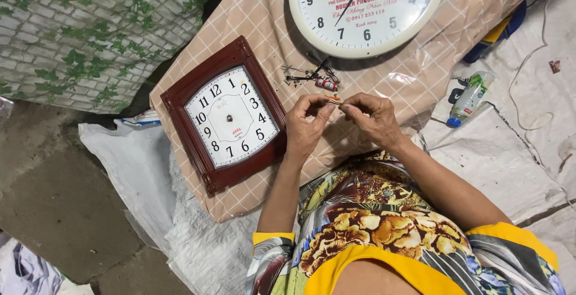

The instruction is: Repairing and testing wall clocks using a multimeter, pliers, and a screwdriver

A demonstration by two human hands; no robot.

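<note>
While you hold both hands together over the peach checked cloth (pixel 252 13), a small orange-and-white part (pixel 334 99) sits pinched between them. Your left hand (pixel 306 124) closes thumb and forefinger on its left end; your right hand (pixel 373 117) closes thumb and forefinger on its right end, the other fingers curled loosely. The part is short and flattish, and its long axis runs roughly left to right across the view; it is too small to tell which end is the front, and it may be a small clock component.

Just beyond your fingertips, a cluster of thin black clock hands (pixel 306 73) lies on the cloth, with a small red-and-white cylinder (pixel 326 84), likely a battery, touching or just beside them. Nothing lies between these and the pinched part.

To your left rests a square wall clock (pixel 223 115) with a glossy dark-red moulded frame and a white dial, tilted, with no hands on its centre pin. Ahead lies a round wall clock (pixel 367 7) with a cream rim, partly out of view. To your right, well apart, a small clear bottle with a blue cap (pixel 470 98) lies on white woven sacking (pixel 498 163). The cloth is soft and creased, with clear plastic wrinkled over its right part.
</note>
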